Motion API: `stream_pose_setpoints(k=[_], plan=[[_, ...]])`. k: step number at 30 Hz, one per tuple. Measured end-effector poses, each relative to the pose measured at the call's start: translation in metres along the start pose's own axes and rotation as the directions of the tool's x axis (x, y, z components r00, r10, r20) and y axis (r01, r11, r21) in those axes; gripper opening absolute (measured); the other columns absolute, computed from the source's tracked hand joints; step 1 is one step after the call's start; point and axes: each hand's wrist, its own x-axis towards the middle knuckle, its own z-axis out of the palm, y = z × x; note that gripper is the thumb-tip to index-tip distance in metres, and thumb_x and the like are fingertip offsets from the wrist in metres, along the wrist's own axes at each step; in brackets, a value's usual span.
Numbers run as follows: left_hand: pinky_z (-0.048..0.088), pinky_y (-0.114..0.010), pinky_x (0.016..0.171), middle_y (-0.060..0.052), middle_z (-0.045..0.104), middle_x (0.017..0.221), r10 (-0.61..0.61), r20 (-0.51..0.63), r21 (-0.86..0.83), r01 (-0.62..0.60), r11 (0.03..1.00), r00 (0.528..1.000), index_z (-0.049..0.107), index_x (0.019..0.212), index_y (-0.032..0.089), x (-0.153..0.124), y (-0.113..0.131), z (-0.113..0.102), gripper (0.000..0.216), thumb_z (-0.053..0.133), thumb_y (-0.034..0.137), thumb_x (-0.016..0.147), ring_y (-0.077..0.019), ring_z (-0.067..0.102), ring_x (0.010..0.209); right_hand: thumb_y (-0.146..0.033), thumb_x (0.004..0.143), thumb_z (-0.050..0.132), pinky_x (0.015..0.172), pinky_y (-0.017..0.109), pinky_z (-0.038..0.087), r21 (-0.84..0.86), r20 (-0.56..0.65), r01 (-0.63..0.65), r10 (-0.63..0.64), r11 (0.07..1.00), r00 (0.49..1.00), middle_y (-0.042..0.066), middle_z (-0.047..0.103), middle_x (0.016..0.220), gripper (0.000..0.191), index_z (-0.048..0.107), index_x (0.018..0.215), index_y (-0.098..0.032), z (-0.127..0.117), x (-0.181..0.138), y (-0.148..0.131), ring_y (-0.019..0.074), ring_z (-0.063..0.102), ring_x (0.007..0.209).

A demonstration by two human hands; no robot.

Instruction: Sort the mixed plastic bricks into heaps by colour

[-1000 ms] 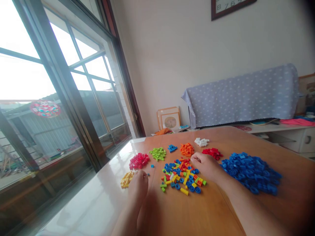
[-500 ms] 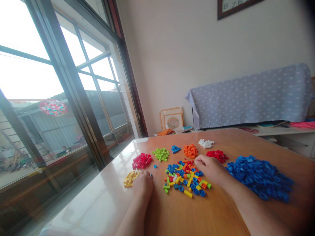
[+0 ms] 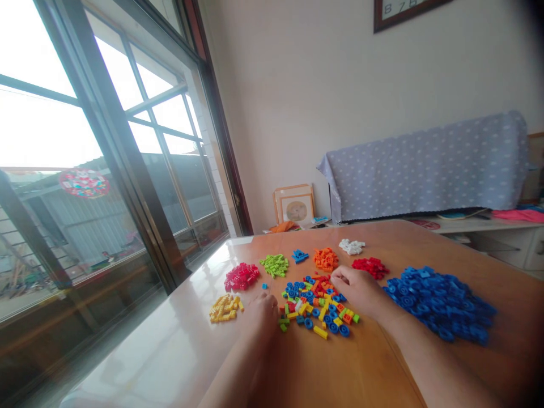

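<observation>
A mixed pile of toy building bricks [image 3: 317,311], in blue, yellow, orange, red and green with round blue pieces, lies between my hands. My left hand [image 3: 262,311] is at the pile's left edge, its fingers curled together and mostly hidden by the back of the hand. Over the pile's upper right side, my right hand [image 3: 355,286] has its fingers bent closed beside some red bricks [image 3: 323,281]. What either hand holds, if anything, is hidden. Just beyond my left hand sits a single small blue brick [image 3: 264,286].
Sorted heaps lie around: yellow [image 3: 223,309], pink [image 3: 241,276], lime green [image 3: 274,264], small blue [image 3: 300,256], orange [image 3: 326,259], white [image 3: 351,246] and red [image 3: 369,267] bricks. A large blue heap [image 3: 437,303] is at right on the wooden table [image 3: 323,374]. Glass windows stand left.
My left hand has moved right, from the yellow heap to the mixed pile's left edge. A small blue piece seen earlier by its fingers no longer shows. My right hand stays nearly in place.
</observation>
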Motion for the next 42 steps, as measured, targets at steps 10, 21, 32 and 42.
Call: stream_pose_setpoints(k=[10,21,32,42], plan=[[0.035,-0.024,0.068,-0.005,0.065,0.092,0.121,0.015,-0.067,-0.120,0.991,0.993,0.067,0.086,0.021,0.033,0.016,0.008,0.019,0.048,0.018,0.088,-0.0149,0.058,0.079,-0.039,0.089,0.048,0.062,0.025,0.038,0.000,-0.001,-0.006,0.006,1.000,1.000,0.001,0.069,0.070,0.026,0.066,0.084,-0.022,0.000,0.001,0.002,0.0170,0.060,0.067],[0.039,-0.022,0.071,-0.003,0.067,0.087,0.060,-0.022,-0.157,-0.062,0.986,0.998,0.066,0.082,0.020,0.038,0.004,0.030,0.019,0.052,0.010,0.076,-0.0149,0.059,0.082,-0.038,0.088,0.048,0.060,0.025,0.037,-0.011,-0.008,-0.018,0.018,1.000,1.000,0.001,0.068,0.069,0.026,0.067,0.084,-0.022,-0.001,0.002,0.000,0.0165,0.059,0.064],[0.037,-0.021,0.065,-0.001,0.070,0.085,0.000,0.016,-0.197,0.003,0.980,1.000,0.067,0.080,0.020,0.043,0.005,0.030,0.014,0.057,0.012,0.074,-0.0141,0.059,0.079,-0.039,0.090,0.047,0.060,0.025,0.038,-0.026,0.003,-0.007,0.007,1.000,1.000,0.001,0.068,0.069,0.026,0.066,0.084,-0.022,-0.002,0.002,0.000,0.0169,0.060,0.065],[0.037,-0.022,0.064,-0.001,0.070,0.085,0.002,0.020,-0.228,0.003,0.974,1.000,0.069,0.084,0.021,0.045,0.002,0.031,0.015,0.059,0.016,0.074,-0.0141,0.059,0.079,-0.040,0.090,0.047,0.061,0.025,0.038,-0.025,-0.002,-0.004,0.003,1.000,1.000,0.000,0.068,0.070,0.026,0.066,0.084,-0.023,0.002,0.001,0.003,0.0168,0.060,0.066]])
